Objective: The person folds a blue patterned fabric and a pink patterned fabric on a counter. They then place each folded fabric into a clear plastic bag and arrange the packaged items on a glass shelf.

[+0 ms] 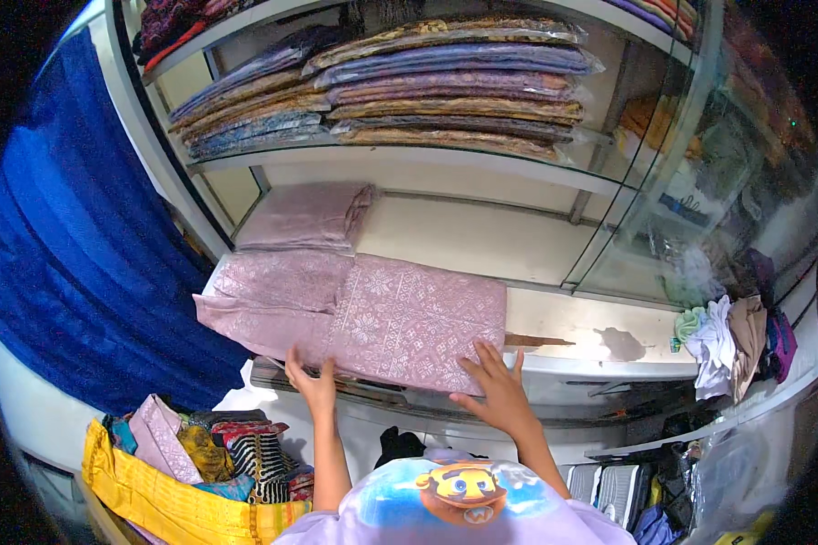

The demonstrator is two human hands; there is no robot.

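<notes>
A folded mauve cloth with a pale silvery pattern (415,313) lies spread along the white cabinet ledge (599,340), its front edge hanging slightly over. At that front edge, left of the middle, my left hand (313,385) touches the cloth with its thumb and fingers apart. My right hand (494,388) rests flat with spread fingers on the cloth's front right corner. Neither hand is closed around the fabric. Behind its left end sits a second folded mauve cloth (300,214), plainer on the side that shows.
Plastic-wrapped folded fabrics (449,88) are stacked on the glass shelf above. A blue curtain (95,259) hangs at left. Below it, a heap of mixed cloths (204,449) sits with a yellow cloth (177,490) draped along its front. Crumpled garments (729,347) lie at the ledge's right end.
</notes>
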